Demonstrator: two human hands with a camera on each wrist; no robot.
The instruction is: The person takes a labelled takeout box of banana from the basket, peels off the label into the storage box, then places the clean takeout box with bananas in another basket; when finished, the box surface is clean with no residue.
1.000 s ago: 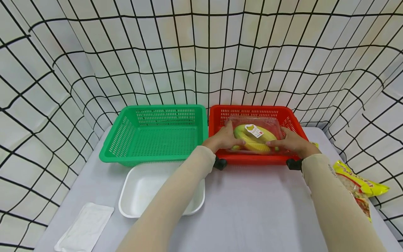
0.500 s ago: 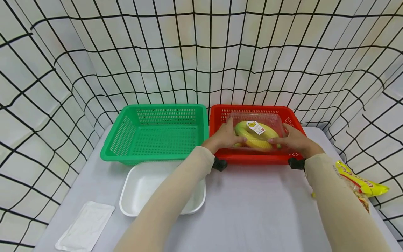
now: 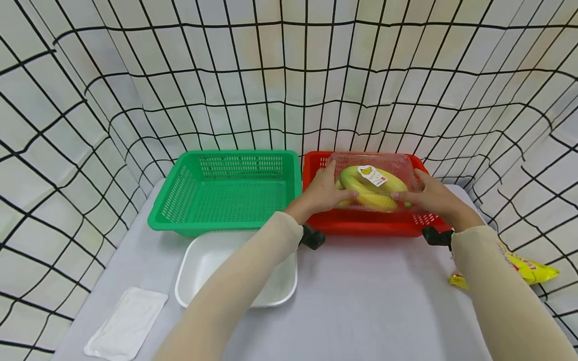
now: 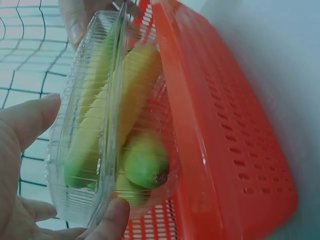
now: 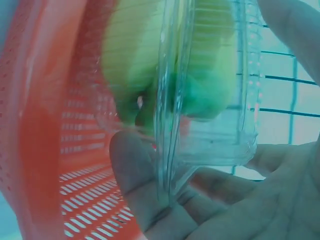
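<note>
A clear plastic clamshell box (image 3: 393, 163) with yellow-green bananas (image 3: 381, 193) inside is held level by both hands over the red basket (image 3: 361, 228). A white label with a banana picture sits on its lid. My left hand (image 3: 322, 193) grips the box's left end, thumb along the near side. At the opposite end my right hand (image 3: 435, 198) grips it the same way. Both wrist views show fingers curled at the box's rim; in the left wrist view the box (image 4: 107, 165) overlaps the basket's opening (image 4: 185, 150).
To the left stands a green basket (image 3: 226, 225). In front of it are a white tray (image 3: 282, 296) and a flat white packet (image 3: 128, 321). A yellow snack bag (image 3: 535, 271) lies at the right, partly behind the right sleeve. Black netting over white cloth surrounds the table.
Both hands have raised the banana box upward and slightly to the right, out of the red basket. It now sits higher against the basket's back rim.
</note>
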